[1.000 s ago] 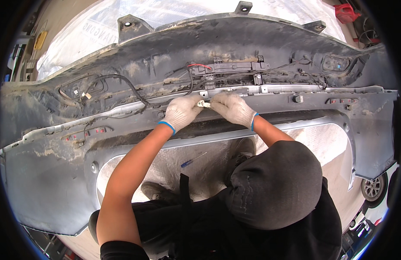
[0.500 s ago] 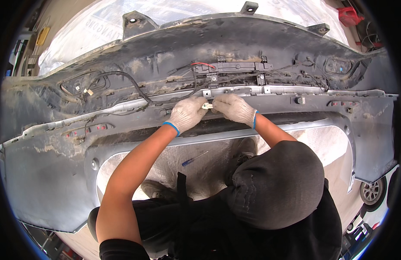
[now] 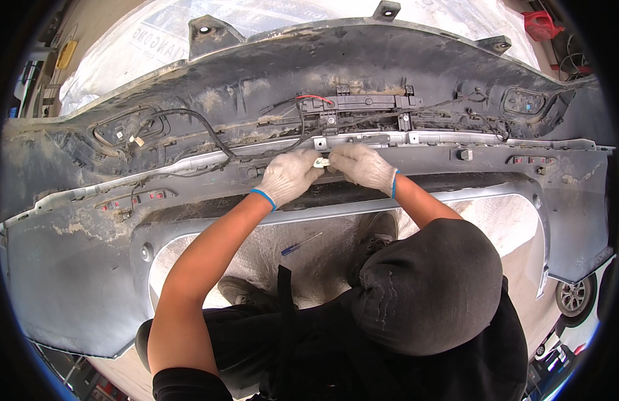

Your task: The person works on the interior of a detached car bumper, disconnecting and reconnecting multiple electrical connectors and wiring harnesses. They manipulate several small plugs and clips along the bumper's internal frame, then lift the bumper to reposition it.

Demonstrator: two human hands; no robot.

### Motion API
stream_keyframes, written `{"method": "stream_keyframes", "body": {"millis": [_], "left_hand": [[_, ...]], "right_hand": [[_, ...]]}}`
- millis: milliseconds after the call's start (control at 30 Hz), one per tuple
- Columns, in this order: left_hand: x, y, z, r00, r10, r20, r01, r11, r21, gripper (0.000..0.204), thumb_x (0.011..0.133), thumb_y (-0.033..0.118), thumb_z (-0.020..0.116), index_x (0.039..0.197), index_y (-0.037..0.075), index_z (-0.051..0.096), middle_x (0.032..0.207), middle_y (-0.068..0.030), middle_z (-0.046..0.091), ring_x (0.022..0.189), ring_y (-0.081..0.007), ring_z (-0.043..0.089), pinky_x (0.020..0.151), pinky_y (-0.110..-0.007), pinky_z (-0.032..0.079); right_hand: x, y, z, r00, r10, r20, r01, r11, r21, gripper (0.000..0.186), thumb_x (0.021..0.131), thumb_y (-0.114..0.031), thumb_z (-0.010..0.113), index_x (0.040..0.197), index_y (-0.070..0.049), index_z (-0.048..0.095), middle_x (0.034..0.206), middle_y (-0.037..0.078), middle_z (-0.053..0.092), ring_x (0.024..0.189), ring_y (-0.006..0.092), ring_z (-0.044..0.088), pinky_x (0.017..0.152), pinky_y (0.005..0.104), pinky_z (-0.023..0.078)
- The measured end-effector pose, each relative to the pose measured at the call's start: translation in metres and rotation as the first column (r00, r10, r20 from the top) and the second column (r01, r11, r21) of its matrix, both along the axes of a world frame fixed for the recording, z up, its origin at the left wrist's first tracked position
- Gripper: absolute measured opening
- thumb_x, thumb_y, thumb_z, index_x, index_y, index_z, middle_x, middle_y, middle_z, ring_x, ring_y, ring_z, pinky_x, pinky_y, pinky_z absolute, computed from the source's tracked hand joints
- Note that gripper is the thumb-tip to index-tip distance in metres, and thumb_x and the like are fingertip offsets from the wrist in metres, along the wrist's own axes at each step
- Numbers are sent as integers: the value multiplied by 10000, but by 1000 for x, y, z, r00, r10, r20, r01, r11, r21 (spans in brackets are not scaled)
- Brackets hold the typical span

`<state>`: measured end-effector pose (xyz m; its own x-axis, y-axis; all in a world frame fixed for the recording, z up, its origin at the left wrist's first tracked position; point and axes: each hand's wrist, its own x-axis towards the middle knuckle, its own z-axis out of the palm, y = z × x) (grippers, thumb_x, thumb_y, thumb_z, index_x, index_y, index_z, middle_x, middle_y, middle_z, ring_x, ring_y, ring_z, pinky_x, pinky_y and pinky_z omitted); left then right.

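Note:
Both my hands wear off-white knitted gloves with blue cuffs and meet near the middle of a big, dirty dark grey car bumper (image 3: 456,160), its inner side up. My left hand (image 3: 290,175) is closed, its fingertips pinching a small whitish plastic piece (image 3: 321,162). From the other side my right hand (image 3: 364,167) closes its fingers on the same piece. Its exact kind is too small to make out. Just beyond the hands runs a silvery strip with holes. A black wiring harness (image 3: 206,127) lies along the bumper, with a red wire (image 3: 315,99) near the central bracket.
A blue-handled screwdriver (image 3: 300,244) lies on the sheet-covered floor between my shoes, seen through the bumper's opening. White plastic film (image 3: 149,50) spreads beneath the far edge. A red container (image 3: 542,25) is at far right; a car wheel (image 3: 574,296) shows at lower right.
Almost nothing moves. Both hands keep their place at the small whitish piece, which is tilted slightly differently between the fingertips.

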<state>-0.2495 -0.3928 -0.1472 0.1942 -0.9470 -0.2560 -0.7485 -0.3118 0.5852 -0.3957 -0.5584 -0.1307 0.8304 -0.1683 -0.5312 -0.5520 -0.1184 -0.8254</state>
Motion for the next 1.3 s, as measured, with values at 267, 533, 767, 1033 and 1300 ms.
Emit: {"method": "stream_keyframes", "body": {"millis": [267,533,767,1033,1300], "left_hand": [[-4,-2,1,999,37,36,-38,999,38,260,906,264,675,990,31,596,966,-211,656,900,-410,659,766,-507,527],[0,-4,13,994,68,-80,-68,998,6,322,932,275,661,1171,67,606,1036,-209,668,967,-407,661,828,-496,529],[14,-6,34,914,164,-371,-74,967,246,416,988,330,572,1323,83,567,1214,-237,651,1114,-421,631,954,-470,495],[17,-13,37,955,95,-281,-17,963,268,363,964,337,585,1207,70,621,1059,-231,678,1030,-421,645,880,-483,498],[7,-11,22,989,39,-141,-7,975,220,294,923,295,663,1101,61,653,1015,-215,686,966,-408,654,821,-487,509]], "right_hand": [[-1,1,-5,995,9,100,1,995,-98,241,1007,-232,559,969,-25,677,737,48,596,648,137,562,626,337,486],[-6,-3,-2,997,-68,21,67,995,79,236,1003,-235,562,984,-31,680,721,58,575,641,155,568,621,337,481],[-6,-15,16,972,31,234,42,952,-302,242,981,-245,574,1009,-26,672,862,128,633,807,270,632,740,391,500],[2,-17,10,958,214,189,-130,917,-378,264,973,-266,575,1045,-32,675,972,187,676,966,374,638,861,460,493],[4,-6,11,993,106,52,-95,979,-180,268,946,-261,573,1015,-33,697,897,182,688,842,361,644,791,432,511]]}}
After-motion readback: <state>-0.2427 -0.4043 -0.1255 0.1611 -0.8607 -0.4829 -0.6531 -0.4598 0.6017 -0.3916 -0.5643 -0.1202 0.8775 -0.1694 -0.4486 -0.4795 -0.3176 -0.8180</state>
